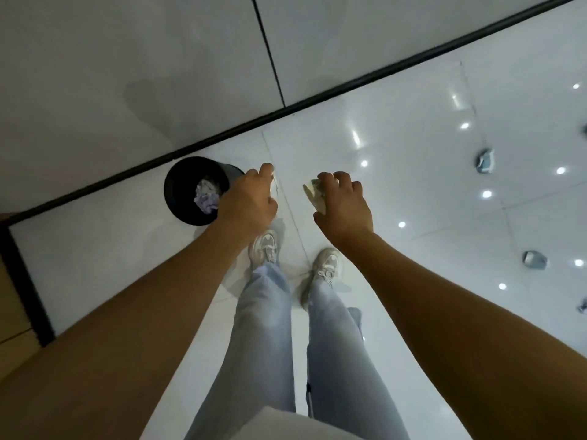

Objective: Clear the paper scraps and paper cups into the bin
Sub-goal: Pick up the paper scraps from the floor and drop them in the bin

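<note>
You are standing on a glossy white tiled floor (413, 147), looking down past your pale blue jeans (263, 328) and off-white sneakers (265, 247), with both bare arms stretched forward. Your left hand (249, 198) is held just beside the round black plastic bin (178, 188), its wrist overlapping the bin's right rim from this view; its fingers are curled inward, and a thin pale sliver shows at their tips, but you cannot tell from here whether it is something pinched or only a mark on the floor. Your right hand (344, 206) has its fingers and thumb curled round a crumpled pale paper cup with a greenish print (313, 193), held to the right of the bin and apart from it, above the floor ahead of your feet. Inside the bin lie crumpled paper scraps in white and lilac (206, 196). The bin stands close to a dark strip running along the base of the grey panelled wall (127, 74). Well off to the right, two small crumpled greyish scraps (485, 160) lie on the floor, apart from each other, among the bright reflected spots of ceiling lights.
</note>
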